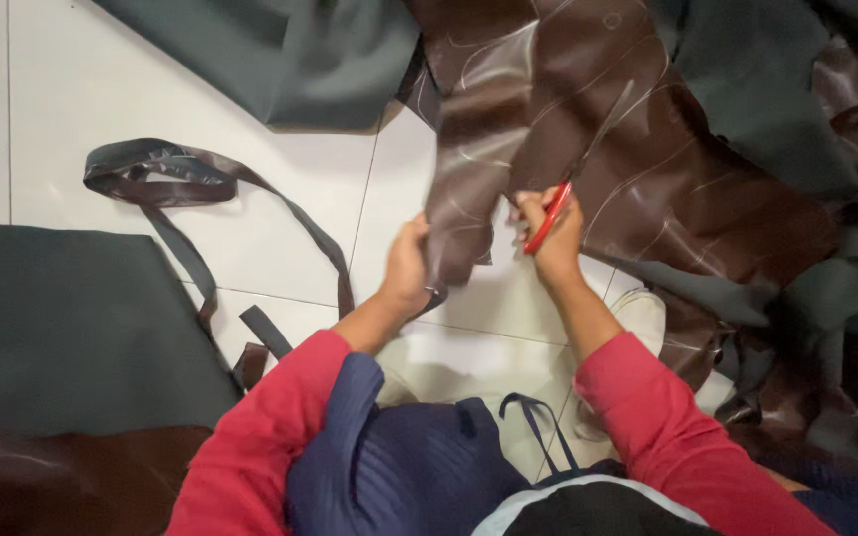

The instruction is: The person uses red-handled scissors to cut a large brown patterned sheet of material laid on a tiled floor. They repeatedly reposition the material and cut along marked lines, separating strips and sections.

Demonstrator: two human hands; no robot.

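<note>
A white tiled floor (280, 213) was strewn with offcuts. Nearest, both red-sleeved forearms were stretched forward. The left hand (407, 266) was pinched shut on the edge of a glossy brown sheet (588, 149); the right hand (551, 230) was closed around red-handled scissors (573, 179), blades laid on it. Beyond, grey material (290, 55) was spread

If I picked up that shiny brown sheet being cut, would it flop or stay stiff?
Probably floppy: the brown sheet sags and folds where the left hand pinches its edge. It looks glossy, so it may feel slippery. It is likely not fragile, since the right hand needs red-handled scissors to part it. The long cut strip nearby curls loosely on the white tiled floor.
</note>
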